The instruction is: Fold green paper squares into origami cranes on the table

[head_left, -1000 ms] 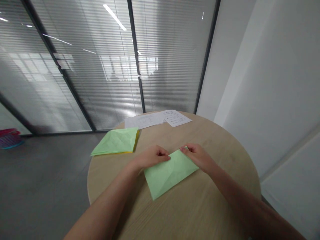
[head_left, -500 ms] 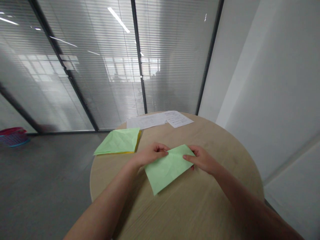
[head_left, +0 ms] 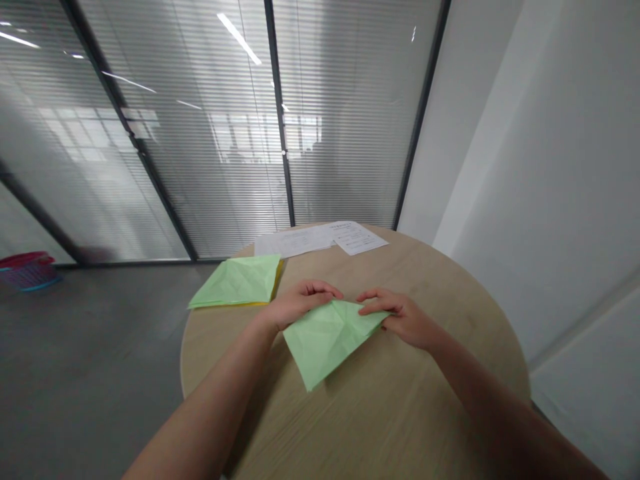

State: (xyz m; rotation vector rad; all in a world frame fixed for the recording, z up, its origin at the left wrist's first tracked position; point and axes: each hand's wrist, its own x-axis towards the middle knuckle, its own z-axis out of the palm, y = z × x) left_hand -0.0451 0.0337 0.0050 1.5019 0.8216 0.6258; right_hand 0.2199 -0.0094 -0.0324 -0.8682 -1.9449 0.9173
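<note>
**Green sheet (head_left: 323,343) in Both Hands at a Round Table (head_left: 400,413)**

A creased green sheet is held between a person's bare hands above the middle of a round wooden table. The left hand (head_left: 300,305) grasps its far left side, thumb laid on the paper by the far edge and fingers bent just past it. The right hand (head_left: 400,317) grasps the opposite end, fingers spread over the top of the right corner and thumb low on the near side. The two hands are near each other but apart, with the sheet's far edge running between them. Creases meet toward the right half of the sheet, and its near corner points down toward the person, a shadow on the wood beside it. How many layers the right end holds is hard to tell from this angle.

To the left, just beyond the left forearm, a green stack (head_left: 237,281) lies at the table's edge (a strip of yellow (head_left: 276,283) shows along its right side and underneath). Farther back, two white papers (head_left: 357,239) lie partly overlapped near the far rim, the right one bearing lines of print too small to read. Behind the table stands a glass partition (head_left: 345,167) with blinds, a pale wall (head_left: 575,167) to its right. At far left, a red-and-blue basket (head_left: 31,270) sits on the gray floor (head_left: 110,353).
</note>
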